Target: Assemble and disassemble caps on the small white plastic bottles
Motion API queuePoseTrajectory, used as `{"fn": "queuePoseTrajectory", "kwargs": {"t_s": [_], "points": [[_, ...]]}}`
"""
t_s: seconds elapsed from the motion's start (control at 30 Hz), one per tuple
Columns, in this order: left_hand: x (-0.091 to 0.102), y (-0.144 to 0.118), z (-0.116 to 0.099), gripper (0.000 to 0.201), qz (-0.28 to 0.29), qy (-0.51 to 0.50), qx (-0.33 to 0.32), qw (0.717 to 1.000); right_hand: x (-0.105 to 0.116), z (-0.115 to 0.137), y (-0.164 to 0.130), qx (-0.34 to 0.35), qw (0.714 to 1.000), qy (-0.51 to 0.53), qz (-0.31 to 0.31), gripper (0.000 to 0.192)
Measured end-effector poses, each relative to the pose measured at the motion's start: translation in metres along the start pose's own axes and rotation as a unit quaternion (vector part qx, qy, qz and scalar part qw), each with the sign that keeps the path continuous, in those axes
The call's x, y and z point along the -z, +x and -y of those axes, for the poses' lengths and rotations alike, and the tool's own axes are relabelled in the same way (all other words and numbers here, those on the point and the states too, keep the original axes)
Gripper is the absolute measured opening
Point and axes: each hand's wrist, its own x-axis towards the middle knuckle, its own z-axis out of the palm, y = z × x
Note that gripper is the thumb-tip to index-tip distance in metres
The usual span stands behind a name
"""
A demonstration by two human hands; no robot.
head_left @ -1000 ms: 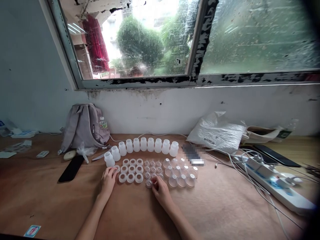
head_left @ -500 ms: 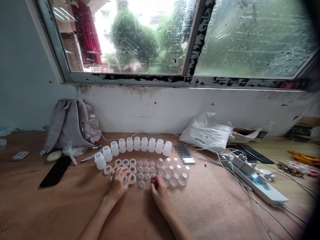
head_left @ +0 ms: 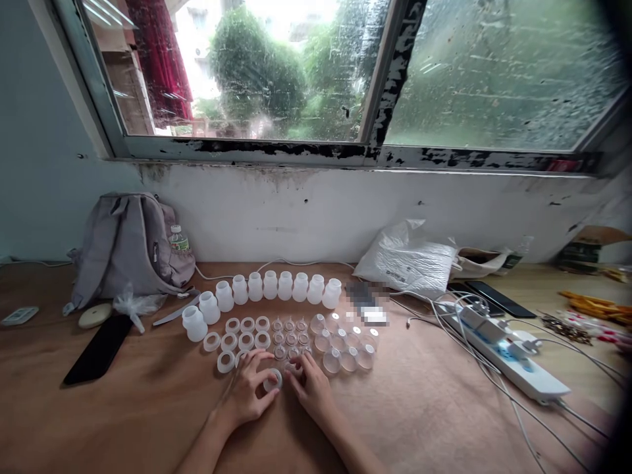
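Ring (head_left: 278, 377) facing approx. up (L hand (head_left: 249, 388))

A gray backpack (head_left: 131, 253) with 1 side-pocket bottle (head_left: 178, 241) stands left of a power strip (head_left: 509, 357)

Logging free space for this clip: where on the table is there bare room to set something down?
Bare tabletop shows between the black phone and the left hand, and from the right hand across toward the white power strip. Crowded: just beyond both hands, where white rings, clear domes and white bottles sit close together.
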Motion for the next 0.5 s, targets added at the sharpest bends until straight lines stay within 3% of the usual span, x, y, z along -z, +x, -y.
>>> {"fn": "queuePoseTrajectory", "kwargs": {"t_s": [0.17,0.3,0.5], "points": [[-0.002,0.001,0.001,0.02,0.018,-0.018,0.022,0.999,0.002,0.0,0.002,-0.036,0.998,0.036,-0.044,0.008],[-0.004,-0.001,0.005,0.036,0.005,-0.003,0.04,0.999,0.004,0.002,0.001,-0.02,0.999,0.04,-0.018,0.008],[-0.004,-0.003,0.01,0.029,-0.062,-0.031,0.043,0.997,0.011,0.012,-0.001,0.028,0.997,0.044,0.051,0.018]]}}
